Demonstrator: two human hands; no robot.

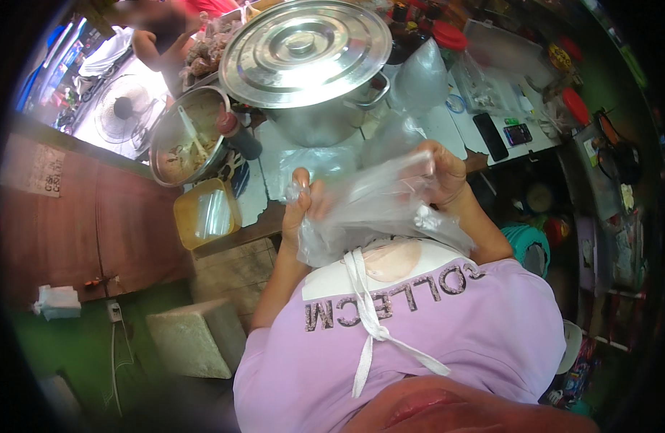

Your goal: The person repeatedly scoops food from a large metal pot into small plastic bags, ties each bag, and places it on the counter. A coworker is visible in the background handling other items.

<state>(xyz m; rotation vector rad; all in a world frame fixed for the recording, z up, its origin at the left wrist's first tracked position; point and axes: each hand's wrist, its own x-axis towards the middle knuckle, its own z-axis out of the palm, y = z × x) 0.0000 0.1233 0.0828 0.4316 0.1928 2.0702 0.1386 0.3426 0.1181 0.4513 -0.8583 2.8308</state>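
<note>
A clear plastic bag (372,206) is stretched between my two hands in front of my chest. My left hand (302,202) pinches its left end, fingers closed on the film. At the upper right corner, my right hand (445,173) grips the bag between thumb and fingers. Just beyond lies a flat stack of clear plastic (314,164) on the white table. Behind that stands a large metal pot (314,124) under a shiny lid (274,65). Whether anything is inside the bag is hard to tell through the creased film.
To the left are a metal bowl (159,155) with a spatula, a dark bottle (242,138) and a yellow container (184,225). At right lie a black phone (490,137), a small device (518,134) and a clear bin (484,86). A person (159,36) stands beyond, near a fan (123,108).
</note>
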